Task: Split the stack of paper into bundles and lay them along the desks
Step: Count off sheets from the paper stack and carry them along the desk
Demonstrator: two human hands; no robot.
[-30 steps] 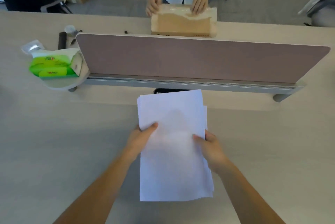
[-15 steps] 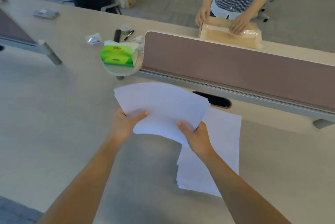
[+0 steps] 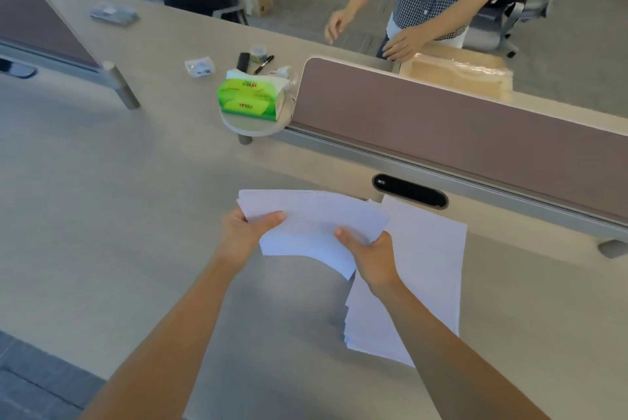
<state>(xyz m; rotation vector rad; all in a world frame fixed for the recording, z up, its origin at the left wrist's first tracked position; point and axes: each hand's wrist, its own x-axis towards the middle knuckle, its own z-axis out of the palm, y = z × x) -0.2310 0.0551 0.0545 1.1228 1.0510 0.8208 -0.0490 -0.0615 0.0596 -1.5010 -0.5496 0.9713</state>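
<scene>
A bundle of white paper [image 3: 312, 222] hangs above the desk, bowed between my two hands. My left hand [image 3: 244, 232] grips its left edge with the thumb on top. My right hand [image 3: 370, 256] grips its right lower corner, thumb on top too. The rest of the white paper stack [image 3: 424, 270] lies flat on the beige desk [image 3: 119, 209] just right of my right hand, below the divider; my right forearm covers part of it.
A brown desk divider [image 3: 458, 127] runs across the right, with a black cable slot [image 3: 409, 190] at its foot. A green tissue pack [image 3: 249, 98] sits on a small round shelf. A second divider [image 3: 37, 25] stands far left. A person's hand [image 3: 404, 42] is by a wrapped paper ream [image 3: 455, 74].
Both hands lifted a bundle off the stack and carried it left; the remaining stack stays on the desk. The view turned left. The person opposite took a hand off the ream.
</scene>
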